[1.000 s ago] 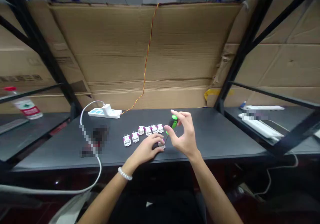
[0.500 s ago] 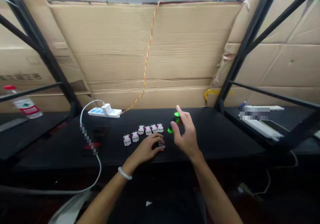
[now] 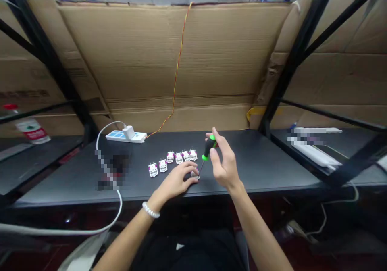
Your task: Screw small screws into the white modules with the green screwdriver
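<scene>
My right hand (image 3: 224, 160) is closed around a screwdriver (image 3: 209, 146) with a black and green handle. The screwdriver is tilted, its thin shaft running down to a small white and purple module (image 3: 195, 175). That module lies on the black tabletop, pinched between the fingers and thumb of my left hand (image 3: 179, 179), which partly cover it. Whether the tip sits in a screw is too small to tell. Beyond my left hand stands a row of several similar modules (image 3: 178, 157), with another module (image 3: 153, 169) at its left end.
A white power strip (image 3: 137, 137) with a plug lies at the back left, its white cable (image 3: 121, 202) looping over the front edge. Black shelf posts (image 3: 281, 81) flank the table (image 3: 266, 170). Cardboard (image 3: 136, 61) walls the back. A red-capped bottle (image 3: 32, 129) lies far left.
The picture has grown brighter on the table, so the screwdriver and its shaft show clearly. Both hands keep almost the same place.
</scene>
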Available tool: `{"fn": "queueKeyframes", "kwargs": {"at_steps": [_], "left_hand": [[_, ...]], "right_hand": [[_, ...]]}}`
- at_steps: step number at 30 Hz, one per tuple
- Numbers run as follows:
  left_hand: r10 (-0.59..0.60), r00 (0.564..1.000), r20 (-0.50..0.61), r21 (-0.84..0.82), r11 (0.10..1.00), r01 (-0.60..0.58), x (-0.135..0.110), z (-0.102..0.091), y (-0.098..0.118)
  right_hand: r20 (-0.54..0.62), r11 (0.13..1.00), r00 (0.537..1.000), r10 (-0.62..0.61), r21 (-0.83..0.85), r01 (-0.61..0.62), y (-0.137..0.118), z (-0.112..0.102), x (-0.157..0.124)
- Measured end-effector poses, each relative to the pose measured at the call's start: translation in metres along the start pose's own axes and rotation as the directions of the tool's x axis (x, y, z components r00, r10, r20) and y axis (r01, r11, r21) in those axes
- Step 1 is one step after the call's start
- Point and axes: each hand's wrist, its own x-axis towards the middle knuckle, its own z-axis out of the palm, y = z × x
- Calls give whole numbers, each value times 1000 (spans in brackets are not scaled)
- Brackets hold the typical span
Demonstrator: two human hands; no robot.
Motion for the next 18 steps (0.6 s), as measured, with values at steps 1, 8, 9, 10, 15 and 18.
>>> {"fn": "queueKeyframes", "kwargs": {"at_steps": [1, 8, 9, 10, 15, 18], "left_hand": [[1, 1000, 0, -2, 1000, -1, 0, 0, 0], [-4, 1000, 12, -11, 1000, 4, 0, -1, 1], [-4, 1000, 13, -11, 1000, 4, 0, -1, 1], [-3, 1000, 15, -11, 1000, 3, 0, 0, 1], [1, 1000, 4, -6, 1000, -1, 0, 1, -1], [0, 1000, 8, -13, 1000, 0, 0, 1, -2]], "right_hand": [[-13, 1000, 1000, 1, -18, -2, 0, 0, 0], [25, 999, 999, 32, -12, -31, -1, -1, 0], [43, 1000, 999, 28, 1, -28, -2, -1, 1], [43, 1000, 999, 24, 0, -24, -3, -2, 1], [-79, 997, 997, 7, -81, -13, -6, -3, 2], [6, 1000, 1000, 15, 3, -15, -4, -6, 1]]}}
